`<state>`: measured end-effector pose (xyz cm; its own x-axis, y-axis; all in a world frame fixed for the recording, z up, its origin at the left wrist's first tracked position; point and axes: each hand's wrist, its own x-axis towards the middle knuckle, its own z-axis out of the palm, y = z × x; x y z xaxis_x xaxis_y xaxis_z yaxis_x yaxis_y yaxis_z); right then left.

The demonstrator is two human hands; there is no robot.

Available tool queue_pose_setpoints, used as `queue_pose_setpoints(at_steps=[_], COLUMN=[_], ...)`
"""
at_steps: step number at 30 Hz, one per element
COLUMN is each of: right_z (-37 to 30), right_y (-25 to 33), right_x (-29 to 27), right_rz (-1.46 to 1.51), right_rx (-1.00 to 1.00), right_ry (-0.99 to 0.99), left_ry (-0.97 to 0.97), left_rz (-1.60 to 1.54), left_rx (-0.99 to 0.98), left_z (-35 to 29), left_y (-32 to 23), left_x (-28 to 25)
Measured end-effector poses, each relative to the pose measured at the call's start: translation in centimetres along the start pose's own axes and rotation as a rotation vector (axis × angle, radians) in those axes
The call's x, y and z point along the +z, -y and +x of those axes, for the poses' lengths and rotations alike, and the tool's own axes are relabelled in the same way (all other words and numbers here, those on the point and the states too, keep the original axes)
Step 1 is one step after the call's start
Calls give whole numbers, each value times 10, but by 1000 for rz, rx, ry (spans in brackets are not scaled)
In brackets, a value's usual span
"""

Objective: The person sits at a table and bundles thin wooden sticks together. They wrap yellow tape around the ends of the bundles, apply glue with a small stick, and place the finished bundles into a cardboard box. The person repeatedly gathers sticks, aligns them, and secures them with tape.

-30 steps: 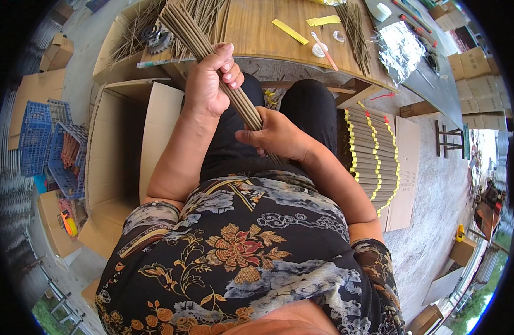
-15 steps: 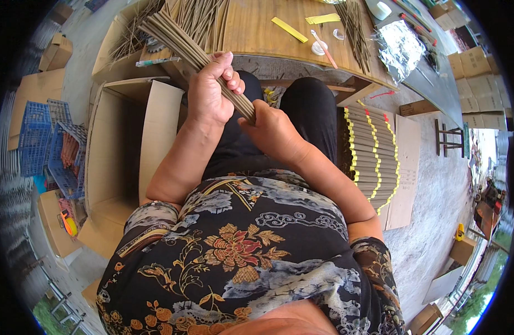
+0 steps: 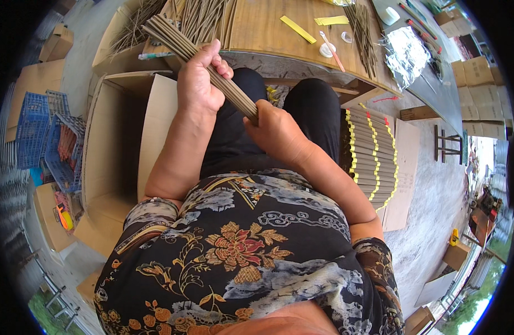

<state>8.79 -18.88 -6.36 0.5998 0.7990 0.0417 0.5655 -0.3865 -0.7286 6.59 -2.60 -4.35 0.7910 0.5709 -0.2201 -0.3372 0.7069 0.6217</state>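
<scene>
A bundle of thin brown sticks [image 3: 178,40] slants from the right hand [image 3: 276,131] up through the left hand [image 3: 198,84].

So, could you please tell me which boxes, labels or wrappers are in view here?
Open box: at the left hand's side, tan cardboard.
Yellow strips: on the wooden table, flat paper.
Foil wrapper: table's right end, crumpled silver.
Banded bundles: right of the knees, yellow bands.

Table: a wooden table [image 3: 268,28] with a pale top.
On it, left: loose grey sticks [image 3: 204,19].
Middle: yellow paper strips [image 3: 297,29], a small white roll [image 3: 325,50].
Right: another stick bundle [image 3: 362,33], crumpled clear wrap [image 3: 405,56].
</scene>
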Motion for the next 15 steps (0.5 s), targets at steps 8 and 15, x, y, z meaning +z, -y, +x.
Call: queue_pose_setpoints(at_steps=[8, 15], right_z=[9, 16], right_y=[0, 13], right_x=[-1, -12], right_rz=[-69, 93], right_rx=[-27, 113], right_ry=[-12, 184], left_ry=[99, 116], left_rz=[-44, 4], left_rx=[40, 35], left_z=[2, -10], left_y=[1, 4], left_x=[-3, 3])
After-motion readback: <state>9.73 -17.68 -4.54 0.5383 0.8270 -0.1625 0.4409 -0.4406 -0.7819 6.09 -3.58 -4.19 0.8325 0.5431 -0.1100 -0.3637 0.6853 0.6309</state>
